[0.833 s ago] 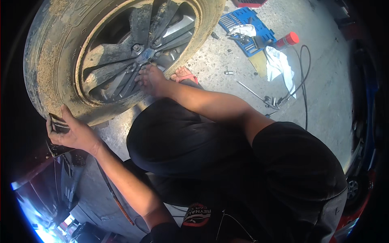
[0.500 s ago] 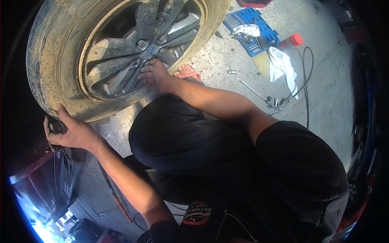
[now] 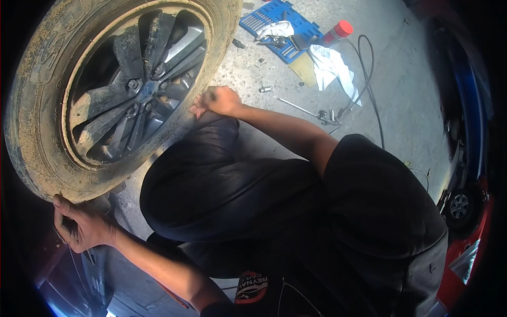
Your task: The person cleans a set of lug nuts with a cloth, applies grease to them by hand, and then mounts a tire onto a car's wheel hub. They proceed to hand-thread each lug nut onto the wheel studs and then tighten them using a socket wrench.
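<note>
Concrete flr [image 3: 406, 90]: L hand [image 3: 87, 228] half-open nr tyre [image 3: 38, 127], R hand [image 3: 221, 101] blurred, can't tell grip; fingers prob. safest clear of tyre's underside.

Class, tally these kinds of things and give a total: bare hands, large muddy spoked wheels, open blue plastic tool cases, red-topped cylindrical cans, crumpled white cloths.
Bare hands (left hand, right hand): 2
Large muddy spoked wheel: 1
Open blue plastic tool case: 1
Red-topped cylindrical can: 1
Crumpled white cloths: 2
Total: 7
</note>
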Available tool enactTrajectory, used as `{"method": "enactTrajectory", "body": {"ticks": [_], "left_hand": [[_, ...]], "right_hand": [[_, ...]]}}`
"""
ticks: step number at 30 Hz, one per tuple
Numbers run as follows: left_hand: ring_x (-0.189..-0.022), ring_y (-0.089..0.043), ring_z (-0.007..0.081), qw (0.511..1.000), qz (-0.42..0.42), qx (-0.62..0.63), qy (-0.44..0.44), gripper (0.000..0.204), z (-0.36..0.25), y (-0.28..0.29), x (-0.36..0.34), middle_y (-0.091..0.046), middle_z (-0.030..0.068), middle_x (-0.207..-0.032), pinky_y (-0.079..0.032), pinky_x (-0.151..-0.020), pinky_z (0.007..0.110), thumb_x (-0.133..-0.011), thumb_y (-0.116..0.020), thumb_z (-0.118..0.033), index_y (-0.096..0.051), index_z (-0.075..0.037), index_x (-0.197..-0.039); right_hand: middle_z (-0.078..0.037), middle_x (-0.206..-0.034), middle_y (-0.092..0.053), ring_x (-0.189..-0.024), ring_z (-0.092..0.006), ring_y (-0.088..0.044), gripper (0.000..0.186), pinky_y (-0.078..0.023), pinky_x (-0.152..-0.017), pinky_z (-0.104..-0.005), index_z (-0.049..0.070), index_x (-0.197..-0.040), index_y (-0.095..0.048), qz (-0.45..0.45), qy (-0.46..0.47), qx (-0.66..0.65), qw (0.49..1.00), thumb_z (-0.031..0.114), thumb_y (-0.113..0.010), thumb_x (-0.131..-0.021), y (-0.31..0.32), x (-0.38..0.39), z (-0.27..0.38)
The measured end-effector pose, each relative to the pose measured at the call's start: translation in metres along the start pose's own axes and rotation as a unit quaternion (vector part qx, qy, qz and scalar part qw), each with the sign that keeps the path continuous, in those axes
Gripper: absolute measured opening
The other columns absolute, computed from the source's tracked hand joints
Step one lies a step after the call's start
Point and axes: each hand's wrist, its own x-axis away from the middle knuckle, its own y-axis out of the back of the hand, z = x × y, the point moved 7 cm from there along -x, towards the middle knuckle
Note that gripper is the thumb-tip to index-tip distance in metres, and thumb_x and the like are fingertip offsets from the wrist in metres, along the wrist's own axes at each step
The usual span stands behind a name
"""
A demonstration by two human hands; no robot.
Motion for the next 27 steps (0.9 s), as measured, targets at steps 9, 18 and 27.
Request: {"method": "enactTrajectory", "body": {"ticks": [9,18,27], "left_hand": [[-0.079,-0.068,0.0152,0.991,0.116,0.059,0.027,0.016,-0.031,-0.028,0.010,-0.072,0.0126,-0.096,-0.058,-0.073,0.026,-0.094,-0.065,-0.004,-0.067,0.009,-0.103],[-0.085,-0.068,0.0174,0.990,0.137,0.005,-0.023,0.017,-0.017,-0.030,0.013,-0.070,0.0153,-0.100,-0.062,-0.079,0.027,-0.094,-0.063,0.000,-0.065,0.012,-0.106],[-0.088,-0.067,0.0225,0.985,0.156,-0.036,-0.067,0.016,-0.020,-0.038,0.018,-0.070,0.0163,-0.099,-0.059,-0.078,0.030,-0.093,-0.062,0.003,-0.066,0.011,-0.106]], "right_hand": [[-0.017,-0.121,-0.059,-0.110,-0.0350,-0.061,0.046,-0.052,-0.090,-0.0453,0.010,-0.123,-0.057,-0.208,-0.115,0.239,0.941,0.011,-0.066,-0.078,0.184,-0.050,-0.231],[-0.010,-0.126,-0.056,-0.124,-0.0269,-0.050,0.042,-0.048,-0.096,-0.0426,0.014,-0.121,-0.062,0.009,-0.019,0.502,0.865,0.009,-0.065,-0.080,0.206,-0.133,-0.215],[-0.007,-0.129,-0.053,-0.125,-0.0255,-0.047,0.034,-0.038,-0.104,-0.0408,0.013,-0.113,-0.069,0.102,0.262,0.597,0.751,0.030,-0.067,-0.084,0.204,-0.152,-0.226]]}}
